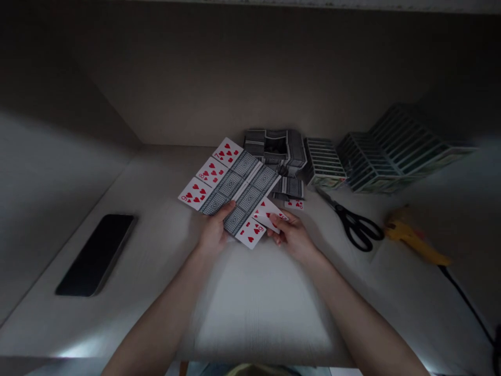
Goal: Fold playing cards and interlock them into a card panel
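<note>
A flat panel of interlocked playing cards (230,189) is held up above the table, patterned card backs in its middle and red heart faces along two edges. My left hand (214,230) grips its lower left edge, thumb on top. Between the thumb and fingers of my right hand (293,235) is a single heart playing card (270,213). That card overlaps the panel's lower right edge, beside another heart face at the corner; whether it is tucked in, I cannot tell. Behind the panel sit a structure of folded cards (295,151) and a small pile of cards (291,188).
Black-handled scissors (354,224) lie right of my right hand, with a yellow glue gun (417,243) and its cord beyond. Bundled card stacks (324,162) and larger stepped blocks (403,151) stand at back right. A dark phone (96,255) rests at left. Walls enclose the table.
</note>
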A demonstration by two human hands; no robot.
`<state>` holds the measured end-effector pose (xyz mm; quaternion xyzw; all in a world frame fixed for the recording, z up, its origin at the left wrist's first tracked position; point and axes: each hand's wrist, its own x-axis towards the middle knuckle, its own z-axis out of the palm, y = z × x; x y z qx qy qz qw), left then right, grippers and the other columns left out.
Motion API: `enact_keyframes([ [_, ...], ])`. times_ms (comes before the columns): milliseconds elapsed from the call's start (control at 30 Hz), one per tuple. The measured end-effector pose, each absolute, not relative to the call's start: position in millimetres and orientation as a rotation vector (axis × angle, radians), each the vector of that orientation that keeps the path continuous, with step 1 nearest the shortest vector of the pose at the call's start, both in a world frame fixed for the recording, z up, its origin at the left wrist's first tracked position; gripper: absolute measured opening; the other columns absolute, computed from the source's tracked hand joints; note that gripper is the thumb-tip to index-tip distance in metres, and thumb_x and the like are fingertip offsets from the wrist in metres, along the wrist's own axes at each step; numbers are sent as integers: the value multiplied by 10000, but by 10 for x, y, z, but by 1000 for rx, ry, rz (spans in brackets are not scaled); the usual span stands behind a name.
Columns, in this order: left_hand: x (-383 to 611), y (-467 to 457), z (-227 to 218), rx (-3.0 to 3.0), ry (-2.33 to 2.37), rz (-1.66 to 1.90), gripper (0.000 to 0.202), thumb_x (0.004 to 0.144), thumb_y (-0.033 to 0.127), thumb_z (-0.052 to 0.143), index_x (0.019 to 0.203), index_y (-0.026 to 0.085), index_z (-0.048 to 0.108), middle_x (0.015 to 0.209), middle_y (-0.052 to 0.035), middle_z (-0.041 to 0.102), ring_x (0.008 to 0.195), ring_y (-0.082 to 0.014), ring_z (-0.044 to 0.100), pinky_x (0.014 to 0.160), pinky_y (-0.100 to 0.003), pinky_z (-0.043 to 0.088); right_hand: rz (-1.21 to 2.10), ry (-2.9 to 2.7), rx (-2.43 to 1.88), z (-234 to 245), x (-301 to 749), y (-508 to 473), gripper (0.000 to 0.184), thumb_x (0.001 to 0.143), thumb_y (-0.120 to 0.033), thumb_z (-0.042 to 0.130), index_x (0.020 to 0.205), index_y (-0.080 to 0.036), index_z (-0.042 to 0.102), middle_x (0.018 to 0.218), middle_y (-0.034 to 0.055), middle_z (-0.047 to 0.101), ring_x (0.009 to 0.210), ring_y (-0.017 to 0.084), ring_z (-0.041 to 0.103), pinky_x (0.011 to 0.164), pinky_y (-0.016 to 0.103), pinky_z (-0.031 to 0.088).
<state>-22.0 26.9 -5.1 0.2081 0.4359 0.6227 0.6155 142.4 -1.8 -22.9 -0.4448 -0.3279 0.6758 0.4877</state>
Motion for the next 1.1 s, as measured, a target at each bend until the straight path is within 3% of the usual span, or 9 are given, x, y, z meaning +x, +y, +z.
enact_keyframes([
  [133, -231, 268, -68, 417, 1024, 1332, 432, 614, 157, 696, 1029, 215, 588, 1026, -49, 647, 942, -226, 602, 778, -354, 519, 1702, -738, -1078, -240, 1453, -1, 293, 642, -396, 668, 764, -163, 540, 484, -34, 564, 325, 50, 400, 305, 172, 265],
  [767, -213, 267, -45, 464, 1006, 1406, 435, 613, 110, 690, 1017, 233, 587, 1043, -35, 643, 1005, -231, 573, 845, -371, 492, 1567, -829, -1118, -246, 1392, -35, 309, 668, -447, 630, 724, -165, 518, 486, -37, 545, 308, 44, 367, 285, 183, 242],
  [1100, -195, 292, -130, 342, 1025, 1240, 268, 638, 165, 681, 902, 166, 628, 986, -76, 660, 898, -220, 617, 759, -330, 530, 1643, -711, -1057, -233, 1407, -15, 305, 637, -417, 666, 727, -183, 492, 478, -52, 533, 314, 42, 343, 309, 191, 236],
])
